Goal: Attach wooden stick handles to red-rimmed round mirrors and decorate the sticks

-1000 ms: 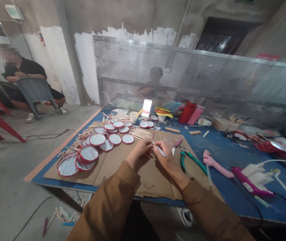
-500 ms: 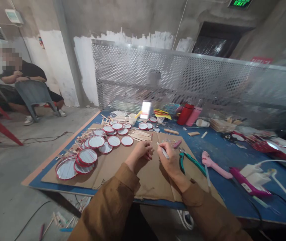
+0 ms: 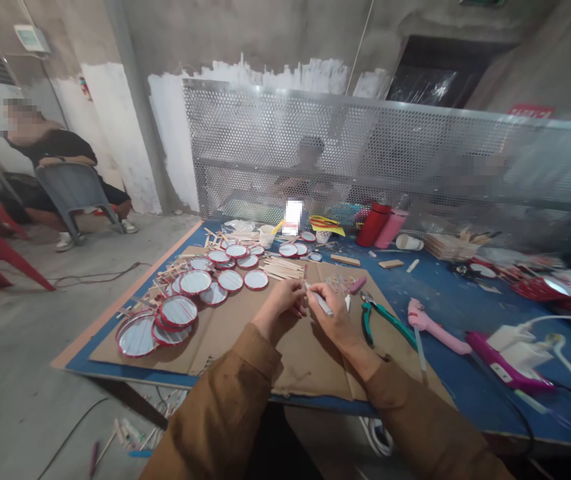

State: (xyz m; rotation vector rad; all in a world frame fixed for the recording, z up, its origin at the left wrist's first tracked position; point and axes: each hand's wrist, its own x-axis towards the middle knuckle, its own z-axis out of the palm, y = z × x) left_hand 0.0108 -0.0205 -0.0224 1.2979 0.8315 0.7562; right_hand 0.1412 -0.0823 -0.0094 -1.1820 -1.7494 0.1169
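Note:
My right hand [image 3: 333, 317] is closed around a white pen-like tube [image 3: 323, 306], its tip pointing toward my left hand [image 3: 286, 298]. The fingers of my left hand are pinched together, and a thin stick seems to rise from them; most of it is hidden. Both hands are close together above a brown cardboard sheet [image 3: 245, 333]. Just right of my right hand lies a small white pointed piece [image 3: 348, 303]. Pliers with teal handles [image 3: 390, 323] rest farther right. Beyond my left hand is a pile of thin wooden sticks [image 3: 283, 269].
Round red-rimmed discs [image 3: 180, 311] are heaped at left. At right are a pink glue gun [image 3: 435, 328] and a purple power strip [image 3: 508, 367] with cables. Red and pink bottles [image 3: 371, 225] stand near a perforated metal screen [image 3: 245, 147]. A person [image 3: 65, 150] sits at far left.
My right hand has moved slightly left, bringing the white tube's tip up to my left fingers. The small white pointed piece now shows beside it. The view has shifted slightly.

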